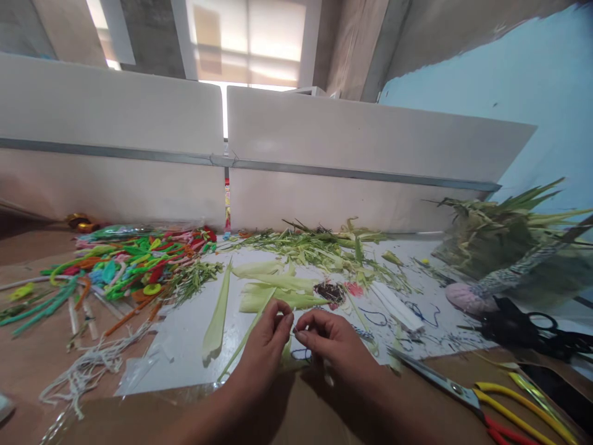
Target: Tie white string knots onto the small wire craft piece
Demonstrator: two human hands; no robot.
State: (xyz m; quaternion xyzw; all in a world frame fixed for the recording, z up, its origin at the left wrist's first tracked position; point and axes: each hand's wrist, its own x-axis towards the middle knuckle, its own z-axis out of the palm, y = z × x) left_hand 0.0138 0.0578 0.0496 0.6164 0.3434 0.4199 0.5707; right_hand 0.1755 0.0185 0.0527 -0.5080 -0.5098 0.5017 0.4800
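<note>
Low over the front of a white board (180, 352), my left hand (264, 340) and my right hand (336, 346) face each other, a small gap between them. Each is closed in a pinch of thumb and fingers. A thin bit shows at the fingertips, too small to name. Beneath the hands are a pale husk piece and a loop of dark blue thread (301, 354). Just beyond lie pale green corn husks (278, 300), and a dark red bundle (330, 292) touches their right end. A long husk (217, 321) lies left of my left hand.
Colourful fuzzy craft stems (139, 259) and white yarn (90, 364) lie at left. Shredded husks (306, 250) spread along the back before white panels (361, 136). At right are large scissors (456, 388), a folded white strip (396, 306), black-handled scissors (542, 321) and a bag of leaves (482, 241).
</note>
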